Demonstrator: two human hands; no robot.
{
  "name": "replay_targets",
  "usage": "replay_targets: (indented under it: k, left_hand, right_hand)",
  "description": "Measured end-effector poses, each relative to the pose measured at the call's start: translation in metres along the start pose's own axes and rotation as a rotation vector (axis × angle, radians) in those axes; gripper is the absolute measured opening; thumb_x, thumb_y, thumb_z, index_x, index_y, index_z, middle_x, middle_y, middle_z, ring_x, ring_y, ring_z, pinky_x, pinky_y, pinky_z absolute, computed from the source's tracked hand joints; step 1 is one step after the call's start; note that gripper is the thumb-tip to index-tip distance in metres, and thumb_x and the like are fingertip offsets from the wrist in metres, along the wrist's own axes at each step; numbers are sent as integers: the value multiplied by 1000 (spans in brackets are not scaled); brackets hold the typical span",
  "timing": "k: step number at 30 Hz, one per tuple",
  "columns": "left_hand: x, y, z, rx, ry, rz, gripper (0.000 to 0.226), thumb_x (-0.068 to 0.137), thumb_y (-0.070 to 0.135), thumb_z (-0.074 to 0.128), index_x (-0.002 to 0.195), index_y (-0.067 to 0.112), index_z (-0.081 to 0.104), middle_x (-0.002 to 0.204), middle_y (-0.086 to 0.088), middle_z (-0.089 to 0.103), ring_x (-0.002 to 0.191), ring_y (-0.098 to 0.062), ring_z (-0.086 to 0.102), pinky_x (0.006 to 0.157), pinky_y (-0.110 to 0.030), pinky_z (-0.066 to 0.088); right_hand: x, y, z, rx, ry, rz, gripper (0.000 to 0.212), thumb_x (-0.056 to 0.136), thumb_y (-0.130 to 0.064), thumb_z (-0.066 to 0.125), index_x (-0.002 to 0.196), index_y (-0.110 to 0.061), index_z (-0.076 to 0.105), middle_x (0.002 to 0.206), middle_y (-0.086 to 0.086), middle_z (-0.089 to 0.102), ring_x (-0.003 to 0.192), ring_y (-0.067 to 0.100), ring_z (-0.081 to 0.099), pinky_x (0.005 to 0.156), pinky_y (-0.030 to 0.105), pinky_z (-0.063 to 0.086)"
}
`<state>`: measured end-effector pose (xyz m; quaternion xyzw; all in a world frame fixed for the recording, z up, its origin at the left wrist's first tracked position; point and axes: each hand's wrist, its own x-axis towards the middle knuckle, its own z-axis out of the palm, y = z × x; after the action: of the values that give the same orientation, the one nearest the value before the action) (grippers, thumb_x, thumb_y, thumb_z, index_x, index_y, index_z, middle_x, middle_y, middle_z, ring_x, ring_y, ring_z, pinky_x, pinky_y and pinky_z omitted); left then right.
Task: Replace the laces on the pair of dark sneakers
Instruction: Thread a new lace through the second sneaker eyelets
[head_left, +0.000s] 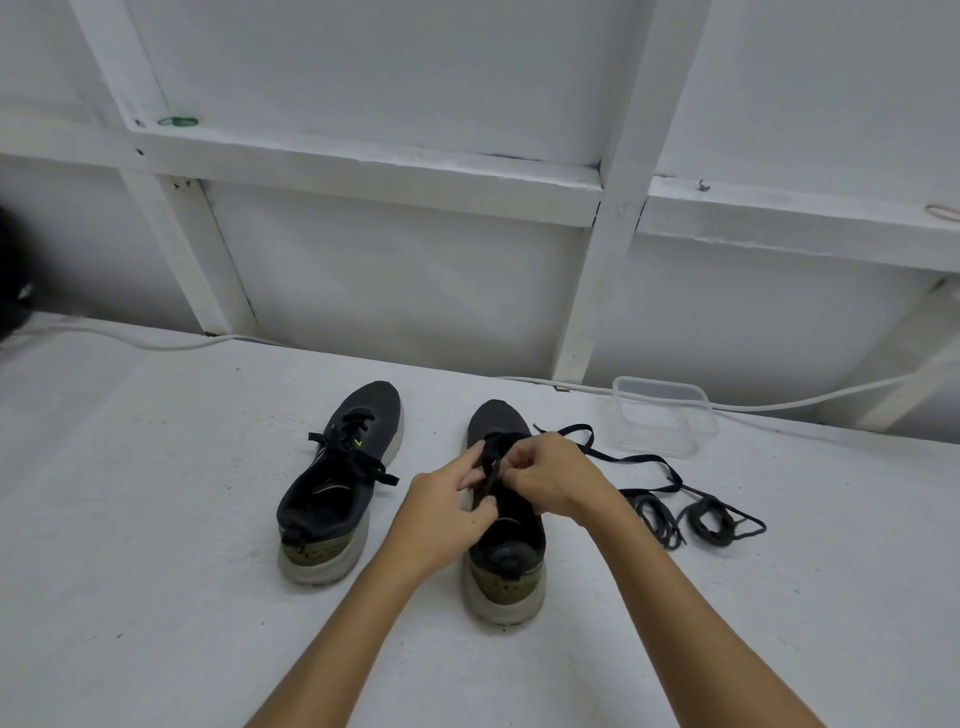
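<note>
— Where are the dark sneakers found, and how far is the work judged to be?

— The pair is set toes toward the wall, midway across the white floor. The left sneaker (340, 480) is seen laced and tied. The right sneaker (506, 514) is being handled, so the second shoe's lacing is judged to be under way.

— Why is the shoe held that way?

— Its heel is turned to the person, so the eyelets are reached from above. A flat black lace (613, 460) is trailed off to the right, and a coiled pile of round laces (696, 517) is left beside it, near a clear plastic container (662, 415) by the wall edge.

— And the hands?

— Both forearms are stretched forward and converge over the tongue. The left hand (449, 501) is curled, its fingertips pinched on the lace at the eyelets. The right hand (553, 480) is closed tightly round the same lace from the other side.
</note>
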<state>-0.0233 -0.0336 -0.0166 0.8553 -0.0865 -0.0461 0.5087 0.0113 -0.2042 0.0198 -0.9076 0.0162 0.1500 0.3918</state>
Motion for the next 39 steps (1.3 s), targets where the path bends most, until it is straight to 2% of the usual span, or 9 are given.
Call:
replay_targets:
  k: [4,8,12,18,23,28,32,35,39]
  left_hand:
    - [4,2,6,-4,104,3,66,84,9,67,145,29,50,98,29,63,90,21,59,78,1,43]
    - [4,3,10,62,150,-10,65,89,13,66,149,26,44,107,11,68,89,7,61,77,1,41]
    - [6,5,15,105,174,7,59,95,12,55,150,29,42,101,2,72,65,-8,59,66,-16,46]
    - [6,7,25,56,268,-61,57,94,8,52,147,29,44,100,-2,72,73,-18,61,67,-21,43]
    - [6,6,25,63,307,-91,52,94,8,53,143,25,48,86,2,66,75,-19,61,67,-22,40]
    - [6,12,19,26,134,-171,40,95,26,60,135,30,54,112,11,68,91,-1,59,76,-11,42]
    - [10,27,22,93,-25,-198,25,76,57,69,92,41,59,88,20,65,83,4,59,61,-13,39]
    - [16,32,30,123,-101,-308,50,71,63,70,107,30,58,101,9,64,92,-10,60,62,-21,41]
    - [18,26,30,167,-127,-380,41,81,52,65,110,24,57,107,0,63,90,-14,60,61,-23,43]
  right_hand:
    - [0,-1,1,79,17,22,11,89,-18,68,82,-18,76,81,1,73,80,20,71,69,32,63]
    - [1,-3,0,93,16,45,9,89,-18,69,85,-17,77,85,3,75,84,21,73,69,32,64]
    - [1,0,5,35,41,22,14,91,-22,67,82,-15,75,83,4,75,82,23,73,76,40,63]
    - [-1,8,8,9,53,-33,10,92,-25,63,82,-23,66,82,-6,70,78,12,68,69,29,59]
    - [-8,28,-5,555,-51,115,10,98,-13,57,93,-7,62,98,10,72,93,24,76,74,39,64]
    - [-19,42,-10,817,31,118,12,104,-15,55,100,-6,61,110,9,74,88,23,76,65,33,59]
    - [-17,31,-14,703,7,25,14,106,-20,50,104,-10,59,112,2,75,80,15,70,67,30,56]
    - [-13,19,-17,767,-75,23,18,109,-23,43,97,-14,52,110,2,77,82,14,69,65,29,54]
    - [-8,12,-19,916,-35,-17,21,110,-20,40,95,-13,52,88,7,74,76,18,69,62,29,56]
